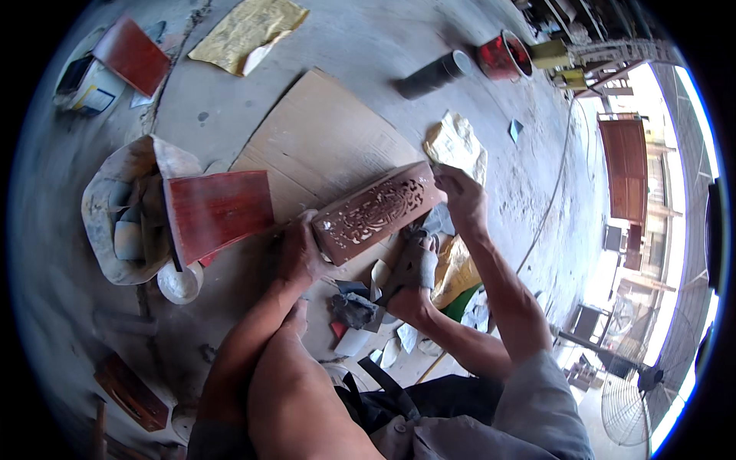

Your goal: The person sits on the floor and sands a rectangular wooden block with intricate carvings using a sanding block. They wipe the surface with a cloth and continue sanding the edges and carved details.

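Note:
A brown wooden block or box (376, 211) with pierced floral carving on its face is held tilted between my hands, its right end higher in the picture. My left hand (300, 251) grips its lower left end, thumb along the near edge. At the upper right end, my right hand (462, 195) is closed with bent fingers against the corner; whether it also pinches something small is hidden. Pale specks dot the carving. Below the block lies a flattened cardboard sheet (314, 130). A dark grey crumpled cloth (354, 310) and several sandpaper scraps lie by my feet.
On the left, a reddish-brown board (221, 211) rests against an open sack (107, 192), beside a small white cup (180, 282). Farther off are a dark cylinder (435, 74), a red bucket (504, 56) and a yellowish sheet (249, 32). A fan (636, 391) stands at right.

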### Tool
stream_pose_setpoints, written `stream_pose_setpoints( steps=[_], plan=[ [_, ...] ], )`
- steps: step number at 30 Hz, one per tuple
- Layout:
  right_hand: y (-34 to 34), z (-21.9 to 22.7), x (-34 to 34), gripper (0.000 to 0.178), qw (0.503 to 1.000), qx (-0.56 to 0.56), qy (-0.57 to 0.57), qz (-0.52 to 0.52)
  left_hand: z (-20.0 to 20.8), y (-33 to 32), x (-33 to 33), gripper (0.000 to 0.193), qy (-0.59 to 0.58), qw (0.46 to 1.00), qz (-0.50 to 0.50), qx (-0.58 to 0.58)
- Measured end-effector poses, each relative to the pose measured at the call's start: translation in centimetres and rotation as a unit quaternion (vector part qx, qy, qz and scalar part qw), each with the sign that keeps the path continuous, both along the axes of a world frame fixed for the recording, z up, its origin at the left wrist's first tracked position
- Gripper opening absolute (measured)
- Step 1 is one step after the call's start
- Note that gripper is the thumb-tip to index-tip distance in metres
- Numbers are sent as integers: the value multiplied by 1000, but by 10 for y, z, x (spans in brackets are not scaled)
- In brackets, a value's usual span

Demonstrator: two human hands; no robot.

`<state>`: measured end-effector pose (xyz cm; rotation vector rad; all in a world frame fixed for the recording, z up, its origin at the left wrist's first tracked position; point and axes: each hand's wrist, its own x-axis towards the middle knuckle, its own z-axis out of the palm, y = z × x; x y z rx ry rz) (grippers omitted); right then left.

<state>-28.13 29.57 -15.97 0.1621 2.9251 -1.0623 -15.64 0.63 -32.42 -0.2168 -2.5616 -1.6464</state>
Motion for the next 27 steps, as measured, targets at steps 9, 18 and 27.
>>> stream_pose_setpoints(
  steps=[9,18,27],
  plan=[
    [142,-55,70,37,953,233,-151,-120,3,5,-2,116,1,1000,1,-20],
    [165,-129,190,49,871,270,-368,-182,17,-4,-6,113,-72,997,-8,-7],
    [156,-82,151,43,863,287,-384,-159,-2,-1,2,119,-28,999,-13,-30]
  ],
)
